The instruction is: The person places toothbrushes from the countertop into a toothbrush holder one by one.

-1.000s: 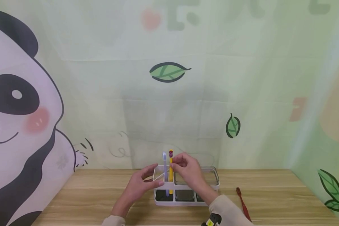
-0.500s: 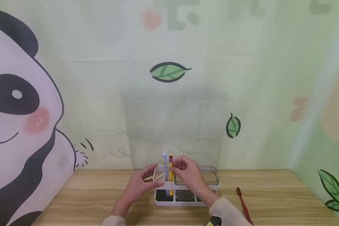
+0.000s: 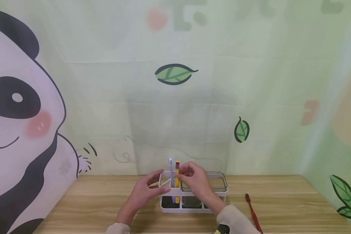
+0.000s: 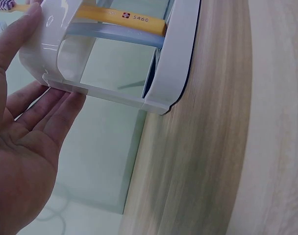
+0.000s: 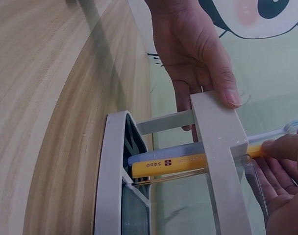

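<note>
A white toothbrush holder (image 3: 193, 210) with a dark base stands on the table. My left hand (image 3: 144, 189) holds its left end, thumb on the front of the upper frame and fingers behind, as the left wrist view shows. My right hand (image 3: 196, 178) pinches a yellow toothbrush (image 3: 177, 182) near its purple-bristled head. That brush stands head up in a slot, its handle end (image 5: 141, 169) low near the base. Close beside it leans a pale lilac-blue toothbrush (image 3: 171, 167) in the holder, bristles up. My right hand partly hides the holder's middle.
Clear cups (image 3: 219, 184) sit in the holder's right part, behind my right forearm. A dark red toothbrush (image 3: 253, 213) lies on the wooden table (image 3: 292, 204) to the right. A printed panda backdrop (image 3: 105, 81) hangs right behind the table.
My right hand has lowered the yellow toothbrush deeper into the holder, so its head now sits lower than the lilac-blue one's. My left hand has stayed in place.
</note>
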`<state>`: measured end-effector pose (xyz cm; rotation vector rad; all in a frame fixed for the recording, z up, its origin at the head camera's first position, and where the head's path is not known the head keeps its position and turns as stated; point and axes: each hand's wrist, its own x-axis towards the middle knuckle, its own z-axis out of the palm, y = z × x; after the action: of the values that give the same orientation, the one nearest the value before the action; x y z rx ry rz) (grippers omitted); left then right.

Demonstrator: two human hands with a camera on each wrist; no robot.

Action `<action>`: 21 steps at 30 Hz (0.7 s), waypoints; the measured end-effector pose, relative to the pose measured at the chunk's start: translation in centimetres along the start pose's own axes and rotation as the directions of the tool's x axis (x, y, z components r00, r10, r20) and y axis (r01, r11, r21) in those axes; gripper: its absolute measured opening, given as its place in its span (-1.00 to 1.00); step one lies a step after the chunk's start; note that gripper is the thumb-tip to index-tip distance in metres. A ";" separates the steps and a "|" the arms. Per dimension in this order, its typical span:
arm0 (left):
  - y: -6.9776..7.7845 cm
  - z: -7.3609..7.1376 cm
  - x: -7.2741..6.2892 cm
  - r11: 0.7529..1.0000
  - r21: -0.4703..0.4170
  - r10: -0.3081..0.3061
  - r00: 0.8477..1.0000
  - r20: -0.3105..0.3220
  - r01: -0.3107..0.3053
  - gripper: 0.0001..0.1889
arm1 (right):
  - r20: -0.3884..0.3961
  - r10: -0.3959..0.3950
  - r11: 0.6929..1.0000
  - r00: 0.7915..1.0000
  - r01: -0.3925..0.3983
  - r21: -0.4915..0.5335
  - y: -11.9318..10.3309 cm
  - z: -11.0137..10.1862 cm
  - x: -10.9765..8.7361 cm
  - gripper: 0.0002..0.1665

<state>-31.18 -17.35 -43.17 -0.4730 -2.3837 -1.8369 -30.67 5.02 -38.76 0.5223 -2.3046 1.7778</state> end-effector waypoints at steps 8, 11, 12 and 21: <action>0.0 0.0 0.0 1.000 -0.011 0.005 1.000 0.003 -0.005 -0.23 | -0.002 -0.001 1.000 1.000 0.001 -0.002 0.2 0.0 0.0 -0.80; 0.0 0.0 0.0 1.000 -0.009 0.008 1.000 0.002 -0.008 -0.23 | -0.004 -0.003 1.000 1.000 0.003 -0.005 0.3 0.0 0.1 -0.80; 0.0 0.0 0.0 1.000 -0.009 0.007 1.000 0.001 -0.007 -0.23 | -0.005 -0.003 1.000 1.000 0.003 -0.007 0.4 0.0 0.1 -0.79; 0.0 0.0 0.0 1.000 -0.010 0.001 1.000 0.002 -0.001 -0.23 | -0.007 0.011 0.999 1.000 -0.011 -0.034 0.6 -0.1 0.3 -0.79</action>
<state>-31.17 -17.29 -43.14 -0.4776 -2.3769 -1.8492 -31.14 5.20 -39.17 0.4985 -2.3329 1.7391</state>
